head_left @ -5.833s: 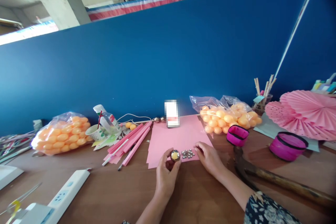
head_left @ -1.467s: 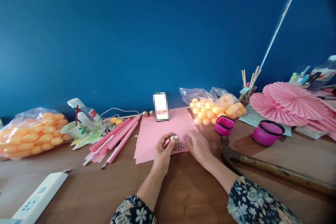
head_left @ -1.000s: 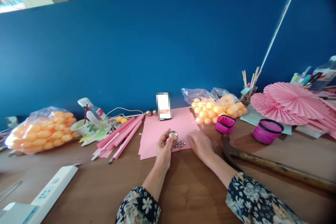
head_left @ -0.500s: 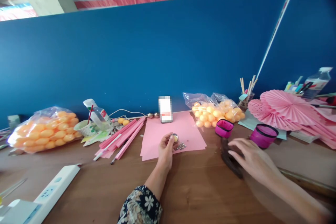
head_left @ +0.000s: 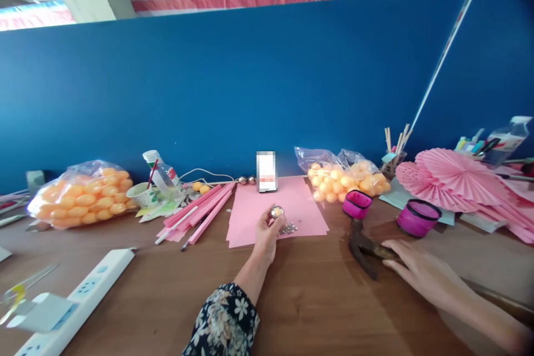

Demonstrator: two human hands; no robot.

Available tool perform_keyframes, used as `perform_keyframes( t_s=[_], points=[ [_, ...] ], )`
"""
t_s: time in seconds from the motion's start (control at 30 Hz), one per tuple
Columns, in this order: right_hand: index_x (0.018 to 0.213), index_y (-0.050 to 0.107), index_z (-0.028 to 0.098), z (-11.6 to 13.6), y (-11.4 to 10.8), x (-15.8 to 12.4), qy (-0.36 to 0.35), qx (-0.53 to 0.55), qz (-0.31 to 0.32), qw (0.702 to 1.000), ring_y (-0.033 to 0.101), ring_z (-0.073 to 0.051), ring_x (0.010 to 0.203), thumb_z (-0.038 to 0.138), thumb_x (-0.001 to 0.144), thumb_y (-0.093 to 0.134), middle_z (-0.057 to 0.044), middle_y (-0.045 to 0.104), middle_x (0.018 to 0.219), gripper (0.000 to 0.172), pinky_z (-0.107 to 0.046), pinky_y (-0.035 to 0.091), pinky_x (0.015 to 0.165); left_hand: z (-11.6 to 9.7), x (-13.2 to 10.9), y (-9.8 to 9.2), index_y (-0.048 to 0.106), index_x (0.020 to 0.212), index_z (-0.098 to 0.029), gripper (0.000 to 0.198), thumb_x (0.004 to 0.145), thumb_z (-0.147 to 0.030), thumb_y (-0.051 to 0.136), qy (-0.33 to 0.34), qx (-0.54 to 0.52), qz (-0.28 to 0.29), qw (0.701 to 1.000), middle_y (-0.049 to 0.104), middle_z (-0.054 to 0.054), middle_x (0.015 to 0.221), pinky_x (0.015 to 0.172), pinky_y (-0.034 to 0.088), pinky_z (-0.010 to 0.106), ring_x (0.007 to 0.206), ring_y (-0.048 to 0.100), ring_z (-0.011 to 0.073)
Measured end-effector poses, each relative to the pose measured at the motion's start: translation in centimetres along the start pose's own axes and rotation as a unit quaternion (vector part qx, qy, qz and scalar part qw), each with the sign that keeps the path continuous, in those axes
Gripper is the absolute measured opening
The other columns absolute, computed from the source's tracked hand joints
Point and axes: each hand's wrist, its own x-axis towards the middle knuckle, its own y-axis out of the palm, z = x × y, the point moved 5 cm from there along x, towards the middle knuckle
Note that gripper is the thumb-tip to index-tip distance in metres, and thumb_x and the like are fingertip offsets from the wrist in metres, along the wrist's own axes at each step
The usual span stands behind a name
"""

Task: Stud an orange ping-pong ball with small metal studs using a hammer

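My left hand [head_left: 268, 232] pinches a small shiny silver ball [head_left: 276, 212], which shows a yellowish patch, above the pink paper [head_left: 292, 197]. A little pile of small metal pieces [head_left: 288, 228] lies just right of those fingers. On the right, a claw hammer [head_left: 362, 243] with a dark, rusty head and wooden handle lies on the table. My right hand [head_left: 417, 267] has its thumb and fingers around the handle close to the head; the palm hides part of it. Beyond the hammer stand two magenta, black-rimmed rings of fabric [head_left: 357, 204], [head_left: 419, 218].
Bags of orange balls [head_left: 83, 197], [head_left: 334, 181] sit left and right of the paper. A phone [head_left: 267, 172] stands at the back by the blue partition [head_left: 250, 83]. Pink strips [head_left: 208, 208], a power strip [head_left: 94, 286] and pink paper fans [head_left: 450, 178] surround the workspace.
My right hand has moved from beside the hammer's head back along its handle, uncovering the head. My left hand still holds the silver ball, now turned slightly. The view has shifted a little.
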Motion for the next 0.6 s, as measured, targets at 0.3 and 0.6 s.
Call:
perform_keyframes(
  t_s=[0.3, 0.6],
  points=[
    [0.090, 0.056, 0.022, 6.3, -4.5, -0.5, 0.126, 0.348, 0.059, 0.927, 0.059, -0.022, 0.077, 0.050, 0.076, 0.046, -0.005, 0.065, 0.084, 0.034, -0.029, 0.046, 0.066, -0.4, -0.5, 0.7, 0.053, 0.111, -0.017, 0.054, 0.060, -0.023, 0.070, 0.021, 0.034, 0.039, 0.998, 0.061, 0.006, 0.094, 0.066, 0.048, 0.025, 0.071, 0.058, 0.0109],
    [0.086, 0.048, 0.017, 14.4, -3.8, 1.8, 0.123, 0.588, 0.119, 0.791, 0.043, -0.007, 0.049, 0.049, 0.078, 0.047, 0.003, 0.046, 0.065, 0.033, -0.022, 0.039, 0.046, -1.1, -1.3, 2.1, 0.051, 0.112, -0.017, 0.054, 0.061, -0.022, 0.067, 0.064, 0.114, 0.129, 0.983, 0.062, 0.004, 0.089, 0.070, 0.050, 0.029, 0.074, 0.060, 0.0135]
  ],
)
